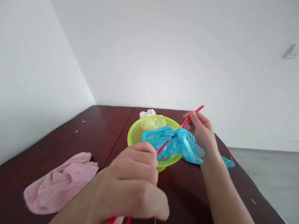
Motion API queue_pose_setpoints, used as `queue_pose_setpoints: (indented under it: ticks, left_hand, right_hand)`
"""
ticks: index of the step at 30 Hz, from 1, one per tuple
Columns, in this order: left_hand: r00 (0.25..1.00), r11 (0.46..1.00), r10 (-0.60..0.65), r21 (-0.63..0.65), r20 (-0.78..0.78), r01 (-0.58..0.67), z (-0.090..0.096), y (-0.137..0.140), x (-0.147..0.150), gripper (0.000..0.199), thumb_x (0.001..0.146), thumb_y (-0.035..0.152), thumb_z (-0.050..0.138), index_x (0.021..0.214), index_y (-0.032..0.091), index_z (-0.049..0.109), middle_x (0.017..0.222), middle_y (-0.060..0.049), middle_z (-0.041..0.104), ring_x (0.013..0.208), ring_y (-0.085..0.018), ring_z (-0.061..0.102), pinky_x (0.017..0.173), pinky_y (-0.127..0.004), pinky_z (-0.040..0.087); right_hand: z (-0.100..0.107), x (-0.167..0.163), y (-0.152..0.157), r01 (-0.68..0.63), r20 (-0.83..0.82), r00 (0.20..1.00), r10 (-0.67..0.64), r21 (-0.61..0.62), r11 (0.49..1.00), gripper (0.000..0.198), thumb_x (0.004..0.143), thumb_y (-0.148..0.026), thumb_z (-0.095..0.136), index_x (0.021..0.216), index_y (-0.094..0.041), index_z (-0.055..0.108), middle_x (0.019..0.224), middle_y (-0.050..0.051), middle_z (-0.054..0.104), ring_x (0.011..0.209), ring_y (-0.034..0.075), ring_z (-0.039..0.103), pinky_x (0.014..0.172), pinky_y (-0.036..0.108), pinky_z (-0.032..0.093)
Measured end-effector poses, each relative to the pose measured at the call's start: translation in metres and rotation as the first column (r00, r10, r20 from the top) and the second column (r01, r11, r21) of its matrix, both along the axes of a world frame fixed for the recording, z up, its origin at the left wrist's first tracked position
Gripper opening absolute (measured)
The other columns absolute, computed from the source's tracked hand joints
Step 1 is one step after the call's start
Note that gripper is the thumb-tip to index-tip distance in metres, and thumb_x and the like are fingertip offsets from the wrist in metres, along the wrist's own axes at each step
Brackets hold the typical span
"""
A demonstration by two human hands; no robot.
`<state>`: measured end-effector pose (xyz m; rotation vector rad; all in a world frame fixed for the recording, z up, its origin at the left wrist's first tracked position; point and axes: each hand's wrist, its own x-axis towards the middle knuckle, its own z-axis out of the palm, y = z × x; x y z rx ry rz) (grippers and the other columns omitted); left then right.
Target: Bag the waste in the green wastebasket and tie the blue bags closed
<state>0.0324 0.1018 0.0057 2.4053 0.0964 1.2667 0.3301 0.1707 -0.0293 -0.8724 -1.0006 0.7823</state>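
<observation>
A thin blue plastic bag (161, 137), bunched at its middle, hangs across the opening of a lime-green mesh basket (137, 127). Round the bunched part runs a red plastic strip (184, 123), stretched between my two hands. My right hand (202, 129) pinches its far end between thumb and fingers, with the tip sticking out beyond. Close to the camera, my left hand (133, 183) is closed on the near part of the strip. Red pieces also show below that hand at the bottom edge. Its fingertips are partly hidden.
A folded pink cloth (62, 183) lies on the dark red-brown table (98, 130) at left. Behind the basket is crumpled white plastic (147, 113). Another blue plastic piece (227, 162) with red strip lies near the right edge. White walls (163, 56) border the table.
</observation>
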Motion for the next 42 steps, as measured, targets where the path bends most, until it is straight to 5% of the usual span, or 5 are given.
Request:
queue_pose_setpoints:
  ticks: [12,18,30,36,42]
  left_hand:
    - [0.554,0.710,0.685,0.260,-0.473,-0.655,-0.005,0.049,0.016,0.037,0.107,0.030,0.077,0.144,0.028,0.076,0.120,-0.008,0.090,0.103,-0.036,0.085,0.084,-0.045,0.064]
    - [0.789,0.825,0.559,0.257,-0.253,-0.503,-0.008,0.052,0.018,0.051,0.101,0.001,0.061,0.143,0.026,0.076,0.129,-0.007,0.089,0.126,-0.032,0.083,0.114,-0.052,0.065]
    - [0.766,0.802,0.596,0.132,-0.239,-0.583,0.014,0.037,-0.034,0.041,0.114,0.023,0.063,0.154,0.033,0.065,0.149,-0.006,0.082,0.133,-0.028,0.080,0.116,-0.046,0.064]
    - [0.623,0.859,0.419,0.068,-0.660,-0.507,-0.010,0.058,-0.065,0.057,0.108,0.059,0.084,0.160,0.037,0.078,0.177,-0.010,0.069,0.166,-0.045,0.062,0.135,-0.066,0.053]
    - [0.662,0.912,0.221,-0.088,-0.716,-0.400,-0.005,0.070,-0.069,0.027,0.108,0.040,0.082,0.132,0.032,0.091,0.143,-0.009,0.087,0.133,-0.036,0.081,0.123,-0.052,0.059]
  right_hand:
    - [0.024,-0.018,-0.063,-0.274,0.304,0.930,0.204,0.209,0.939,0.026,0.121,-0.047,0.075,0.113,-0.028,0.090,0.090,0.003,0.084,0.064,0.016,0.074,0.060,0.030,0.061]
    - [0.016,-0.038,-0.069,-0.100,0.814,0.568,-0.119,0.212,0.972,0.077,0.097,-0.044,0.102,0.166,-0.032,0.070,0.163,0.015,0.073,0.156,0.043,0.065,0.130,0.066,0.058]
    - [0.021,-0.028,-0.057,0.345,0.924,0.241,-0.297,0.204,0.916,0.010,0.103,-0.031,0.076,0.099,-0.026,0.084,0.100,0.009,0.064,0.091,0.028,0.062,0.082,0.043,0.052]
    - [0.055,-0.034,-0.026,-0.019,0.729,0.656,0.194,-0.242,0.970,0.034,0.106,-0.055,0.078,0.092,-0.024,0.077,0.075,0.001,0.075,0.063,0.019,0.067,0.058,0.030,0.053]
    - [0.108,0.008,0.035,0.313,0.290,0.889,-0.353,0.177,0.933,0.037,0.098,-0.058,0.087,0.108,-0.025,0.075,0.096,0.004,0.085,0.083,0.024,0.084,0.060,0.030,0.065]
